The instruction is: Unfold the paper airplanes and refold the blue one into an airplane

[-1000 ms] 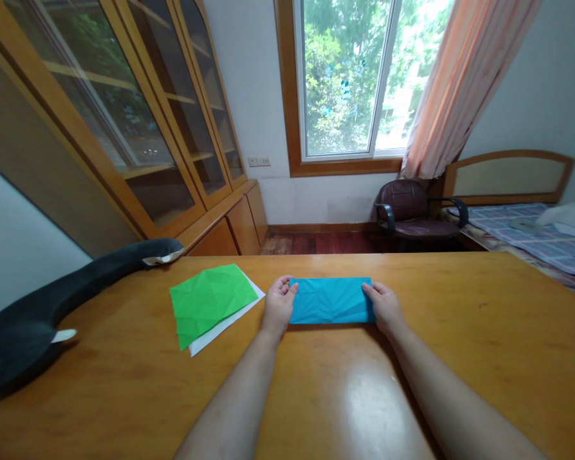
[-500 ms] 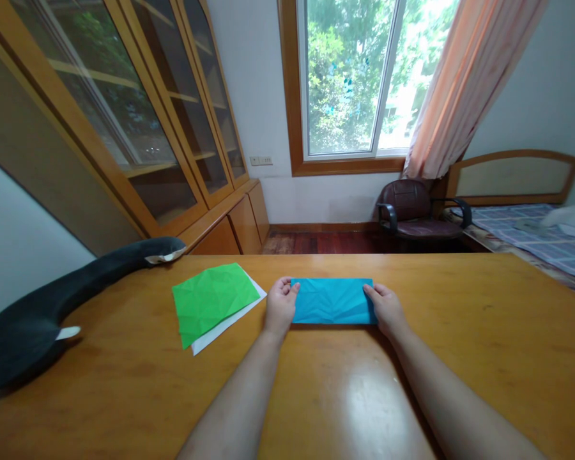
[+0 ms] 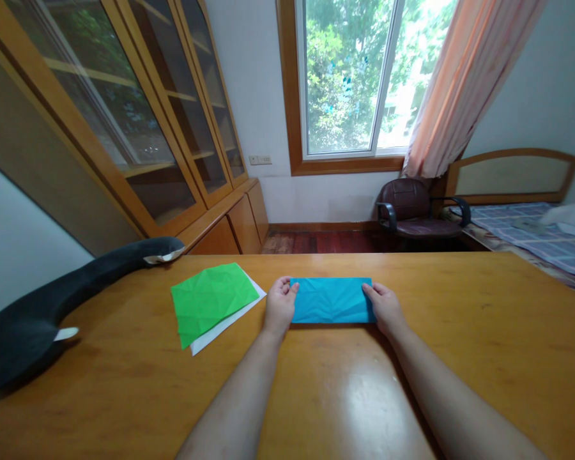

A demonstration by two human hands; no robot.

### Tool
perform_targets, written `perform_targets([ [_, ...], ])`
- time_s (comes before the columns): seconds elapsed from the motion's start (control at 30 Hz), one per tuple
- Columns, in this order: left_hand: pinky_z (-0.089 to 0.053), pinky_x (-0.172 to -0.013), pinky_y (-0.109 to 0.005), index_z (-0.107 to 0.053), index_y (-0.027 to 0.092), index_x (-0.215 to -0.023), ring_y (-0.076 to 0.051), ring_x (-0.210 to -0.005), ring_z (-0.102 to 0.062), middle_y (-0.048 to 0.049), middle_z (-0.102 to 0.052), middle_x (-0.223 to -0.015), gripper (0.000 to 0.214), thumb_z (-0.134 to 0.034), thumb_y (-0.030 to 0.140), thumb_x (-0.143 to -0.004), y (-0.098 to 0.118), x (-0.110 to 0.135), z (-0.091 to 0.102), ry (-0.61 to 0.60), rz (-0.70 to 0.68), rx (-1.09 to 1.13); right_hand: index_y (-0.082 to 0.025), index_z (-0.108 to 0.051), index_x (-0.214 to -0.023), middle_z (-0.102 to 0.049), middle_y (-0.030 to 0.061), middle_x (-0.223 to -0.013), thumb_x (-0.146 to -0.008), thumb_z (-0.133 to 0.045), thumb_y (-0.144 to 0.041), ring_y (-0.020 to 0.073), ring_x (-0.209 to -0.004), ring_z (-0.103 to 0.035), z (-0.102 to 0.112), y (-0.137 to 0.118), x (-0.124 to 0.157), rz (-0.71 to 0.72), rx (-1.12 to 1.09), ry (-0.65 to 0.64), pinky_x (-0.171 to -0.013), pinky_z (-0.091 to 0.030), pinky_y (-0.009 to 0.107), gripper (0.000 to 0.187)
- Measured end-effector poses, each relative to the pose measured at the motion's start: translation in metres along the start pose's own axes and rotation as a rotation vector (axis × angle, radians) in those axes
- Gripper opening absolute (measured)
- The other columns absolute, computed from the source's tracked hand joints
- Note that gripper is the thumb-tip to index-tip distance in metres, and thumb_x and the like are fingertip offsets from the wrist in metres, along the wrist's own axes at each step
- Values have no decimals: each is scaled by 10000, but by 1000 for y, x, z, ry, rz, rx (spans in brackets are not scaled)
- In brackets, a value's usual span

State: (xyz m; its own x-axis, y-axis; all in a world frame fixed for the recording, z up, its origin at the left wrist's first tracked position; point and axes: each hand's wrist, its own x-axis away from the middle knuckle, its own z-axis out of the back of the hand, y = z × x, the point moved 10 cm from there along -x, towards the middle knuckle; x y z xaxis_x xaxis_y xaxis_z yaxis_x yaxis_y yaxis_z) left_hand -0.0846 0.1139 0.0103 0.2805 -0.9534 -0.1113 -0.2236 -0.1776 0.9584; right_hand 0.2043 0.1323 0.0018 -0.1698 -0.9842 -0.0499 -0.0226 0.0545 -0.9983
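A creased blue sheet of paper (image 3: 332,300), a wide rectangle that looks folded, is stretched between my two hands just over the table. My left hand (image 3: 280,308) pinches its left edge, thumb on top. At the opposite end, my right hand (image 3: 386,306) grips the right edge the same way, with the fingers behind the paper mostly hidden. To the left of my left hand lies a crumpled green sheet of paper (image 3: 213,303), on top of a white sheet (image 3: 225,331) whose right and lower edges stick out.
The wooden table (image 3: 489,358) spans the foreground. A black, curved object (image 3: 71,294) with whitish parts rests along its left side. Beyond stand a glass-fronted cabinet (image 3: 172,128), a dark red armchair (image 3: 409,207) and a bed (image 3: 517,223) on the right.
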Motion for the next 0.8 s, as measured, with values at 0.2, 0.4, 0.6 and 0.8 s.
perform_targets([
  [0.2,-336,-470,-175,-491,194,-969,-80,-465,-458,84,-513,-569,459,-748,461,-700,3,2,-1,-18,4,-22,-188,-606,-607,-542,-17,-538,-577,-686,-648,145,-548,-447,-1,0,0,-3,0,-1,-527,-356,268,468],
  [0.4,-246,-411,-164,-467,210,-1116,-64,-408,-381,104,-505,-547,419,-675,355,-782,18,6,-2,-28,-146,-194,-184,-605,-594,-528,-16,-525,-573,-691,-654,144,-540,-439,0,2,0,-5,14,6,-531,-367,273,478],
  [0.6,-511,-758,-266,-690,177,-847,-167,-800,-656,-43,-714,-846,134,-617,268,-780,42,10,-7,-66,-337,-428,-188,-596,-582,-512,-19,-519,-572,-670,-657,143,-538,-430,1,2,-2,-17,59,4,-527,-362,272,475],
  [0.8,-520,-868,-341,-735,165,-945,-214,-914,-674,-76,-745,-963,238,-586,307,-825,40,8,-14,-213,-224,-481,-182,-600,-582,-518,-21,-510,-603,-644,-630,140,-538,-430,3,4,-5,-16,124,4,-521,-360,266,451],
])
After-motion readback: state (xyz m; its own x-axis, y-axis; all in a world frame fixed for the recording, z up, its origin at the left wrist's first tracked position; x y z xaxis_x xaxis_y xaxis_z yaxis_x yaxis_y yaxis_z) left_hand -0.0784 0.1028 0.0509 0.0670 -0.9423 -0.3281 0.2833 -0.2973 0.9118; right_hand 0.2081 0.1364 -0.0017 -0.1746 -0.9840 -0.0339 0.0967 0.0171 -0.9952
